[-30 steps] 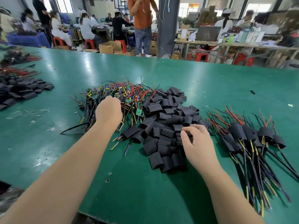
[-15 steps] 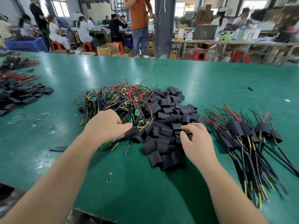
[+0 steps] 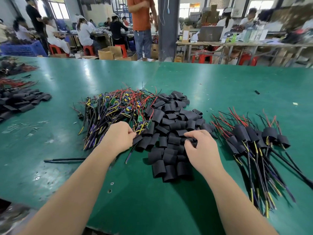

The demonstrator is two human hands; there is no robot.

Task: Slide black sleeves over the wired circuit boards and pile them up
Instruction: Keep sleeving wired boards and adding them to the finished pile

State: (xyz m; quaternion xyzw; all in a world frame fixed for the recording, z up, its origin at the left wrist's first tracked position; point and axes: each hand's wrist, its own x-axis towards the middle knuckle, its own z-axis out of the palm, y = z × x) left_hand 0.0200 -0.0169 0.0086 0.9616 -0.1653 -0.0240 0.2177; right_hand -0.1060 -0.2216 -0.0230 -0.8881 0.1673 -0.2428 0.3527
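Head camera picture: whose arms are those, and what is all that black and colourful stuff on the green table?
The camera sits on a person's head, so you look down along that person's own arms. No machine here, just two bare hands. On the green table, near the hands, lie three heaps. On the left is a tangle of wired circuit boards: little green boards with red, yellow and black wires. In the middle is a heap of black sleeves, short tubes. On the right lie the finished ones, boards already inside sleeves with wires sticking out. The left hand grips one wired board by its wires at the edge of the tangle. The right hand pinches one sleeve on the middle heap. Behind the table, other people work at benches.
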